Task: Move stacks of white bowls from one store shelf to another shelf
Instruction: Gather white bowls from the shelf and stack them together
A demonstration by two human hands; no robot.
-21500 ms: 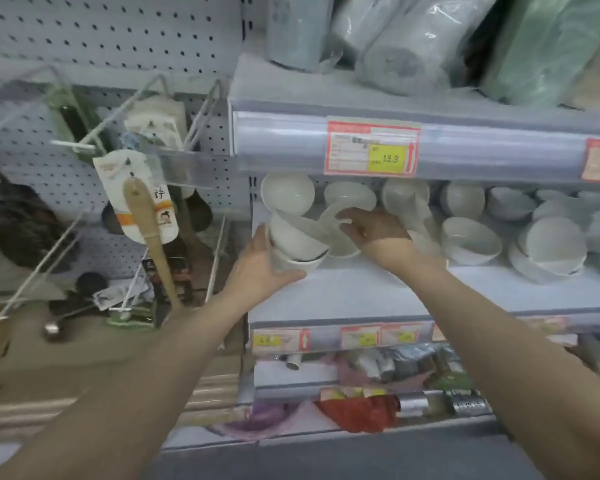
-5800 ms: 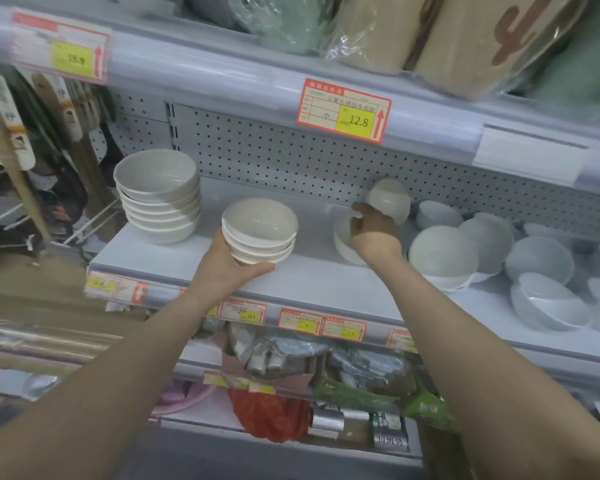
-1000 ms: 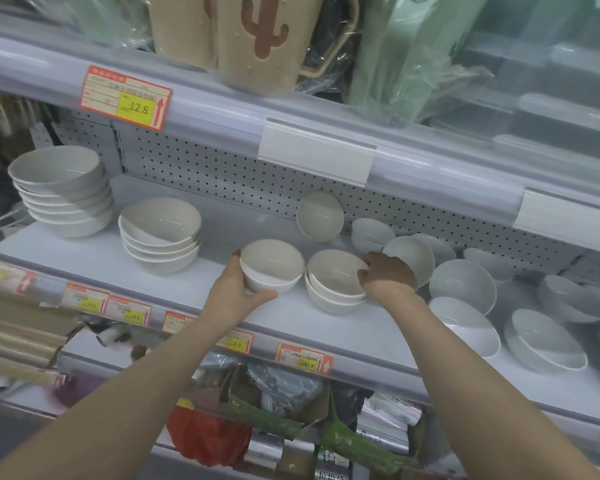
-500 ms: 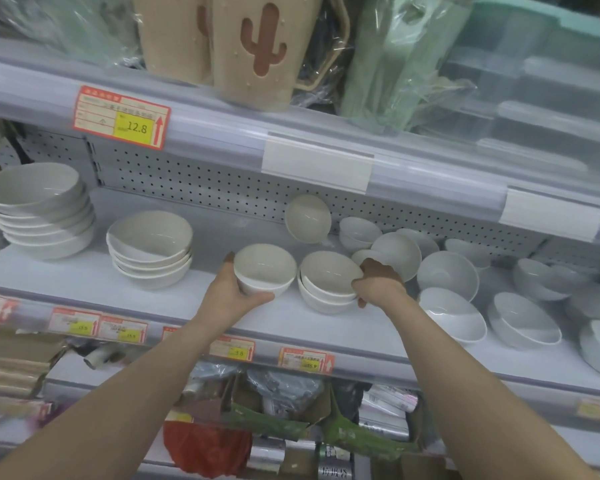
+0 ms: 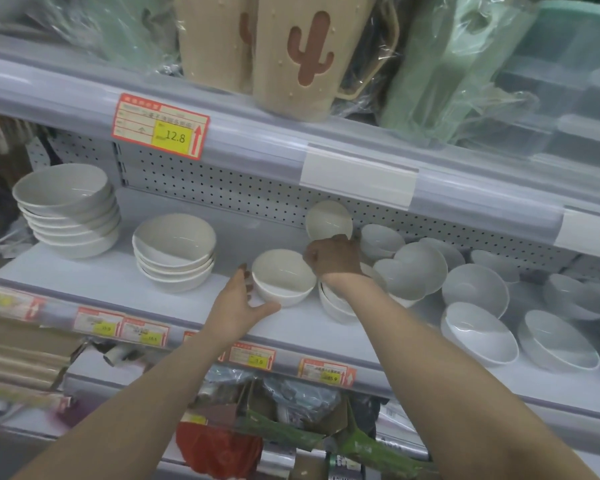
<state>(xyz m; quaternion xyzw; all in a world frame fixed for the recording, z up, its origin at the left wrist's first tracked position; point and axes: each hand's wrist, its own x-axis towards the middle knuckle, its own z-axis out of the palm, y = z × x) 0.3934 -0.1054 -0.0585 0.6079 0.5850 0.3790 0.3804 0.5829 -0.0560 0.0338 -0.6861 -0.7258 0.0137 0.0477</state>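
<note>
Left hand has let go of the single bowl it clasped half a second ago and is now spread, fingers loose beside the bowl's left wall, thumb stretched along the shelf at the bowl's foot. Right hand has risen from the rim of the short stack to the lower rim of the leaning bowl; its fingers are curled, but the knuckles hide them, so whether they pinch that rim cannot be told. Single bowl: white, upright, mid-shelf near the front edge, just left of the short stack. Short stack: white, nested, upright, partly under the right wrist. Leaning bowl: white, tipped on edge against the pegboard back. Tall stack: larger white bowls, nested, at the shelf's left end. Medium stack: white, nested, between the tall stack and the single bowl, apart from both. Loose bowls: white, tilted and overlapping, filling the shelf's right half to the right edge. Price label: red and yellow, reading 12.8, on the front lip of the shelf above. Cactus-cut container: beige, plastic-wrapped, standing on that upper shelf.
</note>
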